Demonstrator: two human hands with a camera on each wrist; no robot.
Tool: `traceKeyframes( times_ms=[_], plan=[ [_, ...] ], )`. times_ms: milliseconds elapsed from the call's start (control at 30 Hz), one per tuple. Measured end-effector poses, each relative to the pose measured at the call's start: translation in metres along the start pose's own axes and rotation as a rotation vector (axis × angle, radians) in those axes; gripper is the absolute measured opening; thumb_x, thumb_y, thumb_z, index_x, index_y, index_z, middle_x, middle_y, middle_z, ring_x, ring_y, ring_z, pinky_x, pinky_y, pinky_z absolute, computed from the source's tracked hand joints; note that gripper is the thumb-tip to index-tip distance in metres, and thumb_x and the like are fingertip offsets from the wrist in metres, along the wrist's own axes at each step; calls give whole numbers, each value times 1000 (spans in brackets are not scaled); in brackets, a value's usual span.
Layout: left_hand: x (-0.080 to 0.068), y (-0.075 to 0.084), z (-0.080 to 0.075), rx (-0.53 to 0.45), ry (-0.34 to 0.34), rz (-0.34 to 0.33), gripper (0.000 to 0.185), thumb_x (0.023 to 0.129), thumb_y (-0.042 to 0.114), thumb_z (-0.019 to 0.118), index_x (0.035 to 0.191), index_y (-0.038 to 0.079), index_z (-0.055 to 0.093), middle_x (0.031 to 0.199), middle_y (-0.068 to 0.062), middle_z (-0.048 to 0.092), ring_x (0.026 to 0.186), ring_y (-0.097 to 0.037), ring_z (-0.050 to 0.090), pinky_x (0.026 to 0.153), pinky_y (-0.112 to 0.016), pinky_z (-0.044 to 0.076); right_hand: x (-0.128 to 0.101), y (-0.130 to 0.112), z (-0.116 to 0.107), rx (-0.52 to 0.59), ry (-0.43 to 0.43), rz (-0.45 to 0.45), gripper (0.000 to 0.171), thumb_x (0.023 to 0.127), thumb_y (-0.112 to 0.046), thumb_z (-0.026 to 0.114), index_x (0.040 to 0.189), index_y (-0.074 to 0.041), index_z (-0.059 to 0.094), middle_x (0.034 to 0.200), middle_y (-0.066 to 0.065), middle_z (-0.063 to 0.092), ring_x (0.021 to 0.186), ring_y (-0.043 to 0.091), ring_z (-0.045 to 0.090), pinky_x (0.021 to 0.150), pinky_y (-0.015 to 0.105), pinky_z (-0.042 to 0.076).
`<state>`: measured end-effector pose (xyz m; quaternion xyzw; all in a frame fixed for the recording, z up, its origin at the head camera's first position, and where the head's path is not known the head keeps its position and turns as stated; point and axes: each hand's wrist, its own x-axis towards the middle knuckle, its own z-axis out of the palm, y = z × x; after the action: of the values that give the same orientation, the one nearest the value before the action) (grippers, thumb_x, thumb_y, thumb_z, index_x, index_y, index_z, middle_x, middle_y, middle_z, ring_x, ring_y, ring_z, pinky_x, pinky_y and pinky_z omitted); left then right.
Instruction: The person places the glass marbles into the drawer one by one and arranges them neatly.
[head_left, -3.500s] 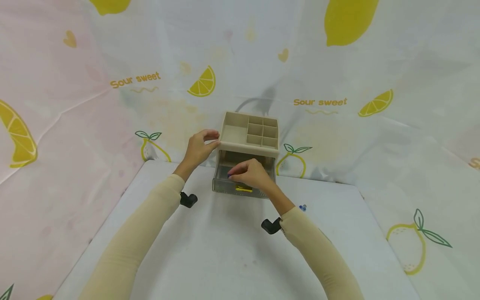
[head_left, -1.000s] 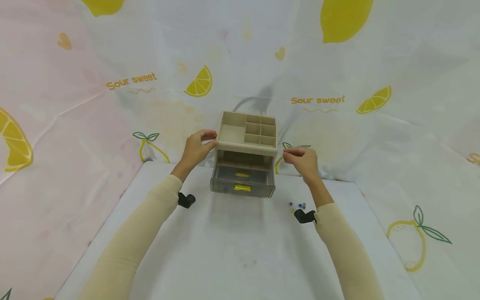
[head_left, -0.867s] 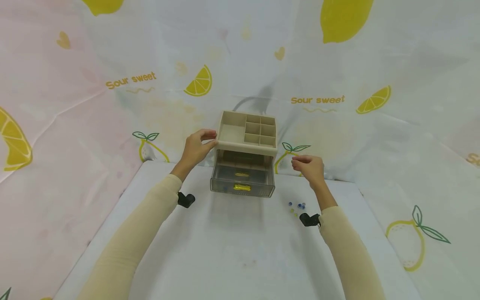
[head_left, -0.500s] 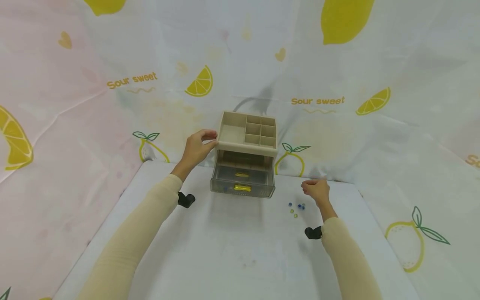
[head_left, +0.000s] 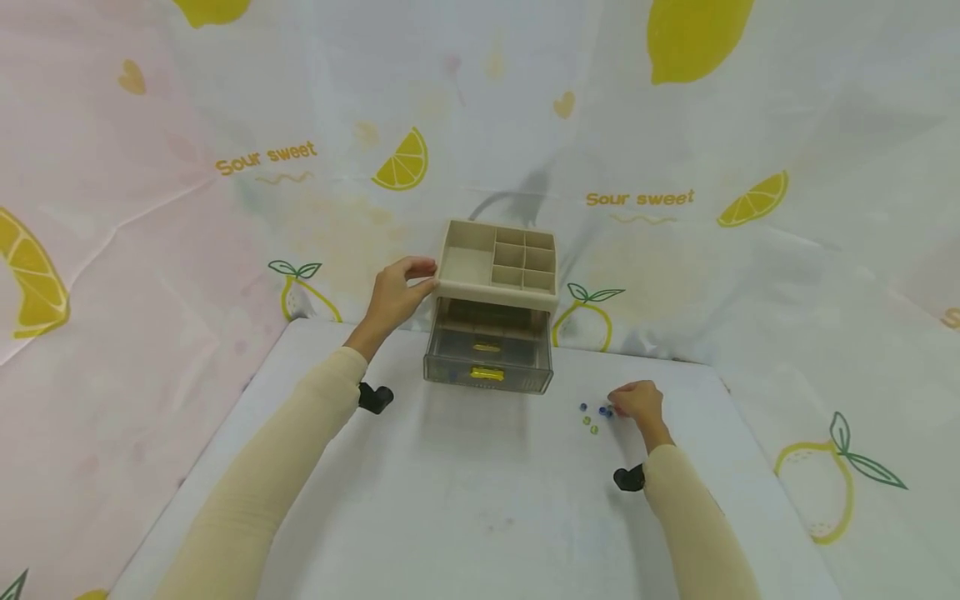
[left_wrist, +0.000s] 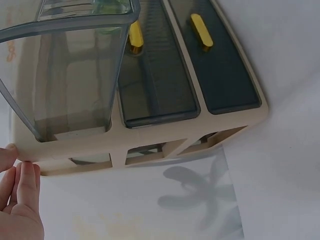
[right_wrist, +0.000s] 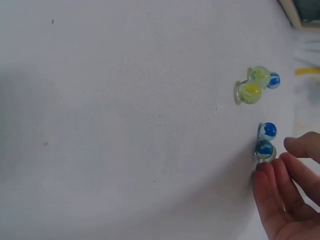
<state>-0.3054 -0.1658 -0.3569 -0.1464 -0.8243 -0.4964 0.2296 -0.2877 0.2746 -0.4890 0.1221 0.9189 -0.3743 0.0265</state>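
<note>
My left hand (head_left: 395, 292) pinches the left front corner of a beige desktop organizer (head_left: 495, 294), thumb on the front and fingers along the side. Its top clear grey drawer (head_left: 487, 382) with a yellow handle stands pulled out; a faint blue spot shows through the drawer front. On the white table, my right hand (right_wrist: 292, 195) reaches down with fingertips at a blue marble (right_wrist: 265, 149), thumb apart from them. Another blue marble (right_wrist: 268, 130) lies right beside it. Two yellow-green marbles (right_wrist: 249, 92) and a blue marble (right_wrist: 273, 80) lie farther off. Fingers partly hide one clear marble.
Divided compartments (head_left: 524, 260) form the organizer's top, and shut drawers (left_wrist: 160, 75) with yellow handles sit below the pulled-out one. A lemon-print cloth (head_left: 637, 275) hangs behind the table (head_left: 465, 500). Black wrist mounts (head_left: 375, 398) stick out from both sleeves.
From over the pulled-out drawer, where it held a small dark thing, my right hand has moved right and down to the marbles. The left hand stays at the organizer's corner.
</note>
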Motion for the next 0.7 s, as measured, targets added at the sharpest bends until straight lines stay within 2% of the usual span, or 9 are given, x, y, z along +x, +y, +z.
traceKeyframes(
  times_ms=[133,300,700],
  plan=[
    [0,0,0,0,-3,-5,33,88,9,73,118,-4,65,114,-16,68,108,-27,64,96,-40,48,1,3,3,-47,-11,12,25,83,-16,71,95,6,72,64,1,67,58,11,62,60,26,48],
    [0,1,0,-6,-6,-4,34,89,9,72,119,-4,64,115,-18,67,109,-29,64,97,-45,47,3,5,6,-82,-7,2,23,81,-15,72,93,5,72,66,3,68,61,14,62,61,30,49],
    [-1,1,0,-6,-2,-4,33,88,8,73,118,-4,64,115,-17,68,109,-28,64,98,-44,46,2,9,8,-85,-5,21,23,81,-15,71,94,4,73,67,4,69,74,24,63,77,42,49]
  ],
)
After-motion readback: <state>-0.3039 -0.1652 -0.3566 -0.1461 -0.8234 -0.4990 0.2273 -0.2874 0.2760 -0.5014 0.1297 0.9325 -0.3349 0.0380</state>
